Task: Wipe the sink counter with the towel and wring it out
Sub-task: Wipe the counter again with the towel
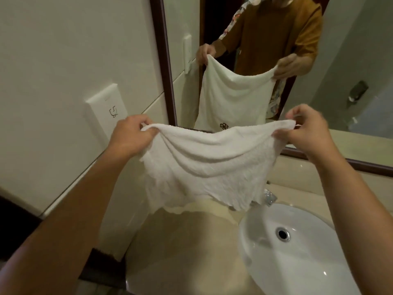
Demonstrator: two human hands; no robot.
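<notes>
towel [204,165] spread between hands above counter [180,241] | left hand [131,133], right hand [308,128] pinch top corners

No legible words, brand names or numbers. Two marks only:

1. Wall plate [105,112], white, on the wall left of the mirror [168,81]: a small dark line-drawn symbol on its face, angular with a loop at the bottom; its meaning cannot be told.

2. Towel [204,165], white: a small dark flower-like emblem near its lower edge, seen only in the mirror reflection; no lettering with it.
</notes>
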